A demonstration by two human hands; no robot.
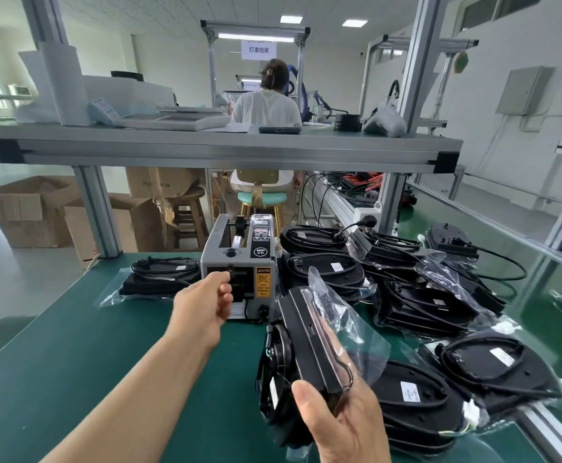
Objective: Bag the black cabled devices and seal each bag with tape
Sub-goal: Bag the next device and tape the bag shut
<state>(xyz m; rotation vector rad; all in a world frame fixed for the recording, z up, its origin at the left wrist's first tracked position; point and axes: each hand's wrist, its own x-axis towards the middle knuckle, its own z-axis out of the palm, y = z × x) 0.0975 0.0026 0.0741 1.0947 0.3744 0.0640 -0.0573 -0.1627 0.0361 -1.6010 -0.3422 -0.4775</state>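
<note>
Reaching forward, your left hand point(206, 305) sits at the front face of the tape dispenser point(239, 262), fingers curled in with thumb against forefinger right at the outlet slot. No tape strip can be made out between them, so I cannot tell whether you are pinching anything or are merely closed there.

Your right hand point(343, 419), low at 5 o'clock, grips a black cabled device point(306, 339) that is already inside a clear bag point(343, 312). Thumb lies across the near end, fingers wrap underneath. The unit is tilted up on edge, its coiled cable facing 9 o'clock. The bag's loose mouth stands up past the device toward 1 o'clock, unsealed as far as the view shows.

Dispenser: grey box, 12 o'clock on the green mat point(89, 362), orange caution label on its front.

At 10 o'clock, just beside the dispenser, one bagged device point(159, 279) lies flat on the mat.

From 1 o'clock round to 4 o'clock, a pile of devices point(423, 302), overlapping, cables coiled on top, white labels showing, several in clear bags.

Above at 12 o'clock, an aluminium shelf point(226, 145) spans the bench. Beyond it a person point(266, 105) sits with their back to you. Cardboard boxes point(22, 208) are on the floor at 9 o'clock.
</note>
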